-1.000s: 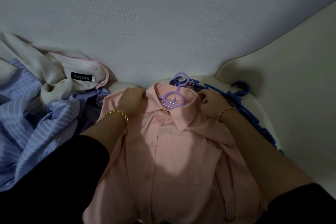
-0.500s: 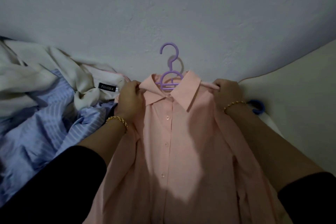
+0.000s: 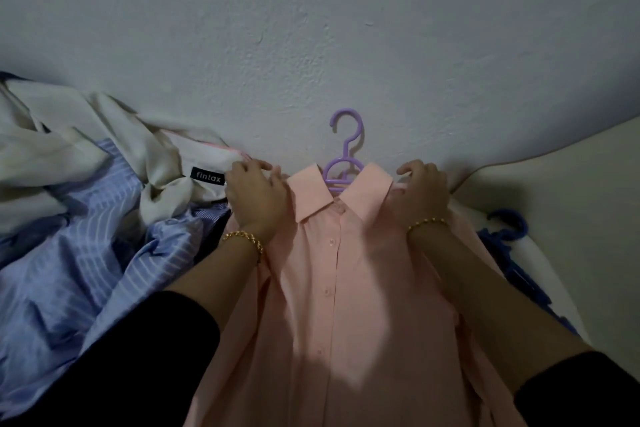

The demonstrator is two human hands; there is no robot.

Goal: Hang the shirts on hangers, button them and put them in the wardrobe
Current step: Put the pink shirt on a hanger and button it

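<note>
Where both forearms reach in from the near edge, shirt [image 3: 346,288] spreads between them, front facing up toward the camera, hem out of view below. Placket lies closed down the middle, buttons showing; whether each is fastened, cannot tell. Left of it, striped shirt [image 3: 86,253] heaped, touching the left wrist. At the right edge of the surface [image 3: 550,274], blue hangers [image 3: 509,229] lie close beside the right forearm. Farther on, left hand [image 3: 258,194] curls its fingers over one shoulder of the shirt and right hand [image 3: 420,191] curls over the other, each gripping cloth. Collar spread open; hanger [image 3: 344,156] sits inside it, hook upright and free. Cream garment [image 3: 104,149] along the far edge, just beside the left hand, then wall [image 3: 311,28]. Wardrobe not in view. Judged step: squaring the shirt on the hanger before carrying it off. To do it well: hold both shoulders level, draw the cloth outward evenly so the seams sit on the hanger's ends, check the top button under the collar, and take the hook in one hand before the other lets go. Soft cloth, likely to slide if tilted; lift clear of the blue hangers to avoid a snag.
</note>
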